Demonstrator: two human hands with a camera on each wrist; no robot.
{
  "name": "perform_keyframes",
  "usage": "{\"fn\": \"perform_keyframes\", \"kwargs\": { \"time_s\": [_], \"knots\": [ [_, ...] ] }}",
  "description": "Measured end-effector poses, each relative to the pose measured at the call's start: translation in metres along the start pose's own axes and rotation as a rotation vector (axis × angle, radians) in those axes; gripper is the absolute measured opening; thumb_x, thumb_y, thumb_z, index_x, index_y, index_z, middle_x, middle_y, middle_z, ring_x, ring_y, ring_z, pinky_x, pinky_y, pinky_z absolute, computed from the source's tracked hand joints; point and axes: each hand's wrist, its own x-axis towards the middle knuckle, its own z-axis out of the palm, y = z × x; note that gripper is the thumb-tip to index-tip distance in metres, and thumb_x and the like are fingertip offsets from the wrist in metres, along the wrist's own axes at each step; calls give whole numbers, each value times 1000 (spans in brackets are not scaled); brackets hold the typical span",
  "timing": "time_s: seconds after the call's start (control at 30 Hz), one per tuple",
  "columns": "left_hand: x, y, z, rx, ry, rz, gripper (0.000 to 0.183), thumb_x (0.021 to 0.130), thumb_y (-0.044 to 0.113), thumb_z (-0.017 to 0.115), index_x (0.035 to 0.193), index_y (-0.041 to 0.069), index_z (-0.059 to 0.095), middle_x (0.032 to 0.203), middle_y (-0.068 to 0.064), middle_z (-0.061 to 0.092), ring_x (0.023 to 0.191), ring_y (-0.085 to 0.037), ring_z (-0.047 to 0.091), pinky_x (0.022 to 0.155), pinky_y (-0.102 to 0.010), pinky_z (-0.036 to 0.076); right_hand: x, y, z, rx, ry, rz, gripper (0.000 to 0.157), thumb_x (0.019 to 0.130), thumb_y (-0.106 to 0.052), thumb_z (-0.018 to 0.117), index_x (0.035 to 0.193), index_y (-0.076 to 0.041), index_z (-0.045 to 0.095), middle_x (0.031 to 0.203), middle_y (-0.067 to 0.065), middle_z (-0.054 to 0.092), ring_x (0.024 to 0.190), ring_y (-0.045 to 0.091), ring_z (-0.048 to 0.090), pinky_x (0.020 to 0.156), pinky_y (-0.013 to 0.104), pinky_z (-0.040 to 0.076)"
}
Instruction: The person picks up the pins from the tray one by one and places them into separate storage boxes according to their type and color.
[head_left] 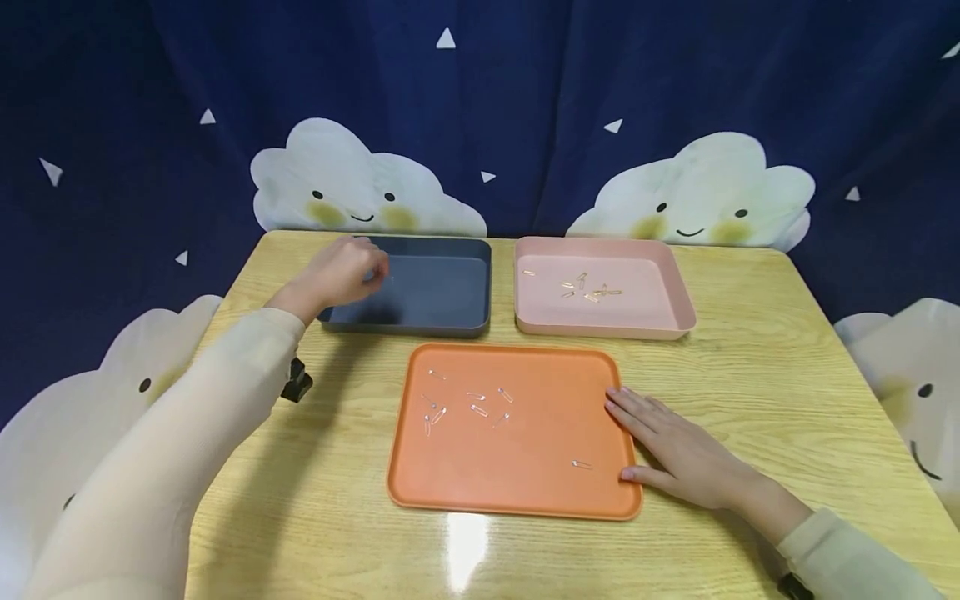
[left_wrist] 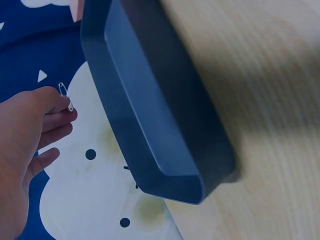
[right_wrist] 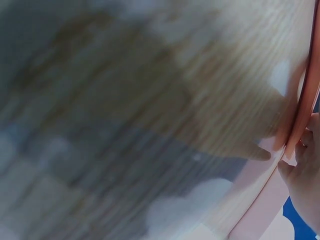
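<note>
My left hand (head_left: pixel 341 271) is raised over the left end of the dark blue tray (head_left: pixel 442 325). In the left wrist view its thumb and forefinger pinch a silver safety pin (left_wrist: pixel 66 97). My right hand (head_left: pixel 678 454) lies at the right edge of the orange tray (head_left: pixel 525 492), fingertips on the rim and thumb lower down beside it. Several silver safety pins (head_left: pixel 478 409) are scattered over the left half of the orange tray, and a single safety pin (head_left: pixel 581 464) lies near its lower right corner.
Behind the orange tray, on the right, stands a pink tray (head_left: pixel 600 331) with several gold safety pins (head_left: pixel 581 281) in it. All the trays rest on a wooden table (head_left: pixel 322 500). A dark blue curtain (head_left: pixel 525 100) with clouds hangs along the back edge.
</note>
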Motion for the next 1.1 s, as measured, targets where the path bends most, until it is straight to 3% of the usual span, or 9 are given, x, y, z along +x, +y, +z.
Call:
{"fn": "perform_keyframes", "kwargs": {
  "time_s": [0.23,0.47,0.67,0.83,1.1],
  "knots": [
    [16,-10,-2,17,-120,-84,4,78,4,65,75,6,67,76,-7,69,73,-26,64,72,-42,53,1,-1,2,15,0,-4,84,87,-49,64,152,-10,28,158,12,31,148,24,26,122,15,-3],
    [18,-18,9,16,-188,-184,6,81,8,66,83,4,70,84,-9,72,80,-29,67,78,-43,54,4,-3,4,16,3,-20,84,87,-49,64,152,-9,29,157,13,32,146,27,29,122,15,-2],
    [16,-17,13,12,-261,-297,41,81,27,70,113,3,65,113,-14,70,109,-36,61,99,-49,45,3,-3,4,23,-3,-4,84,87,-50,63,152,-10,29,158,11,31,146,27,30,122,15,-2],
    [8,-4,15,31,-217,-248,56,79,37,70,124,6,60,128,-13,63,124,-35,53,108,-52,38,2,-2,3,22,-7,2,84,87,-50,63,152,-10,28,158,11,31,148,25,27,122,15,-2],
    [-10,28,17,57,-49,-47,61,78,46,69,123,7,58,123,-14,61,115,-34,56,100,-51,44,-1,0,0,22,11,10,84,86,-49,64,152,-10,29,158,11,31,147,25,28,122,15,-1]
  ]
}}
